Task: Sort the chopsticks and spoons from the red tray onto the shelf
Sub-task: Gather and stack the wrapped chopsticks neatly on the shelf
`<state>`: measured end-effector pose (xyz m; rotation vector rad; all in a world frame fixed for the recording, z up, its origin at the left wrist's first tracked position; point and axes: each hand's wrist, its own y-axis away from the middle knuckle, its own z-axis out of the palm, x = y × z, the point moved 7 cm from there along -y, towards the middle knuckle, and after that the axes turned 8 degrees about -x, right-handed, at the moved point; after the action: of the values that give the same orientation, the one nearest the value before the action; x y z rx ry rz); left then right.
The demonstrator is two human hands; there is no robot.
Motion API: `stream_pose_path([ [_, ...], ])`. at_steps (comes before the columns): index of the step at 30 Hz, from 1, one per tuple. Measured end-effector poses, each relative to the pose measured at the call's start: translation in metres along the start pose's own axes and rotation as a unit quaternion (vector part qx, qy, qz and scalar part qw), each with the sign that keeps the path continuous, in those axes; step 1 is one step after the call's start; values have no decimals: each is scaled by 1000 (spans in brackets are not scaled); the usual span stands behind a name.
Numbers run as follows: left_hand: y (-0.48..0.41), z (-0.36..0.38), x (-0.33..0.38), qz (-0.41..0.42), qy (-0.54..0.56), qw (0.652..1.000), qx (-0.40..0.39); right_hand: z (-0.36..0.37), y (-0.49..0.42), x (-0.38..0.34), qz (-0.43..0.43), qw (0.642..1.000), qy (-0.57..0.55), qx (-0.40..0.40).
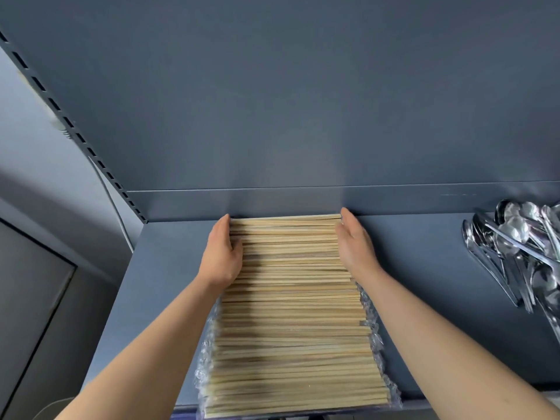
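Chopsticks [291,298]: a broad stack of pale wooden sticks lay crosswise on the shelf [424,268], reaching from its front edge to the rear lip.
Left hand [222,253]: lay flat against the stack's left ends near the back, fingers straight and together, thumb resting on the top sticks; it gripped nothing.
Right hand [354,241]: pressed flat against the stack's right ends, opposite the left hand, fingers extended and released.
Plastic wrap [371,325]: clear and crinkled, showing along both sides of the stack's nearer half.
Spoons [521,250]: a loose heap of shiny metal ones lay well right of the stack, on the same shelf.
Back panel [272,101]: dark grey, rose behind the stack.
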<state>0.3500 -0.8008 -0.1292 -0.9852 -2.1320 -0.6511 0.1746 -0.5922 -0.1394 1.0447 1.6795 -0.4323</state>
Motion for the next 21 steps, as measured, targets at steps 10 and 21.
stream_pose_path([
  [10,19,24,20,87,-348,933,-39,38,31,-16,-88,872,473,-96],
  [21,62,25,28,106,-363,923,-64,36,79,-26,-104,872,462,-126],
])
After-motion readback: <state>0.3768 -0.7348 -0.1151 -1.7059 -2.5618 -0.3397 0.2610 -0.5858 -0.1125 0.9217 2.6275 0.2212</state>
